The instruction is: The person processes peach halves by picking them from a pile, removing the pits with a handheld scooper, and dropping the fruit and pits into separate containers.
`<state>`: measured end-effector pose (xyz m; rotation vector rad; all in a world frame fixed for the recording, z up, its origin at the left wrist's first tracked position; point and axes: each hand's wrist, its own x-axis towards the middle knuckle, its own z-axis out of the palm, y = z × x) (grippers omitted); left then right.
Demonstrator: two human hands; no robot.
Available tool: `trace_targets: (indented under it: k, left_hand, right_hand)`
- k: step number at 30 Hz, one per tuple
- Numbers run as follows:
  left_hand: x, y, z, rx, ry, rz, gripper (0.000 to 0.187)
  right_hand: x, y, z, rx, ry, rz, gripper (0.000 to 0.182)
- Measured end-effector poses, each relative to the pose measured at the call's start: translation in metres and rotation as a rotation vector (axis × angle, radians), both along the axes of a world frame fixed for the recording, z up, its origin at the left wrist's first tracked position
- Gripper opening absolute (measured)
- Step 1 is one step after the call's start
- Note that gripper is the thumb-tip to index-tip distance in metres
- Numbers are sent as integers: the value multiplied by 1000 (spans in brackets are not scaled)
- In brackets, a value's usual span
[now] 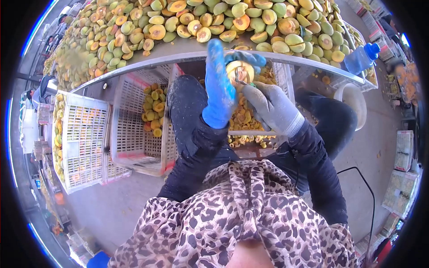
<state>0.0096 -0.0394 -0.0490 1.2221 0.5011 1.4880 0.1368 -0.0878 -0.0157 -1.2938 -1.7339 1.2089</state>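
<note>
My left hand (219,96), in a blue glove, holds a halved peach-like fruit (240,70) with its cut face and brown pit hollow toward me. The fingers curl behind the fruit while the thumb side stands upright. My right hand (273,103), in a grey glove, is closed around a small tool, mostly hidden in the fist. Its dark metal tip (241,82) touches the pit area at the lower edge of the cut face. Under both hands, a crate (286,82) holds yellow fruit pieces (243,114).
A metal-edged table (178,57) heaped with green-yellow fruit halves (254,24) lies ahead. Left are a crate (129,149) with fruit halves and an upright white crate (85,140). A blue bottle (362,59) and white bucket (357,105) are right; a black cable (371,192) hangs there.
</note>
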Motion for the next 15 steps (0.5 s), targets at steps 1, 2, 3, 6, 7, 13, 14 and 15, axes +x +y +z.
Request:
trace_targets:
  k: [1,2,3,6,7,13,14,15]
  left_hand:
    - [3,-5,4,-168,-174,17,60]
    - [5,-7,7,-336,-348,33,64]
    - [3,-5,3,-329,-246,36,67]
    - [-12,-1,11,-216,242,-126,66]
    - [-8,-4,15,-288,168,-120,67]
    - [8,-17,0,-415,-196,55,58]
    - [8,-17,-13,-506,-171,236,60]
    - [8,-21,-6,-285,-55,261,56]
  right_hand:
    - [-1,-2,1,-77,21,-9,37]
    - [-1,-3,1,-153,42,-17,39]
    - [1,-3,-2,-155,42,-19,39]
    - [10,-5,-8,118,-356,47,46]
    - [12,-6,-2,-50,-187,96,47]
    - [12,-11,3,-606,352,79,43]
    - [7,-15,7,-621,367,22,39]
    - [0,-20,-7,-449,275,7,38]
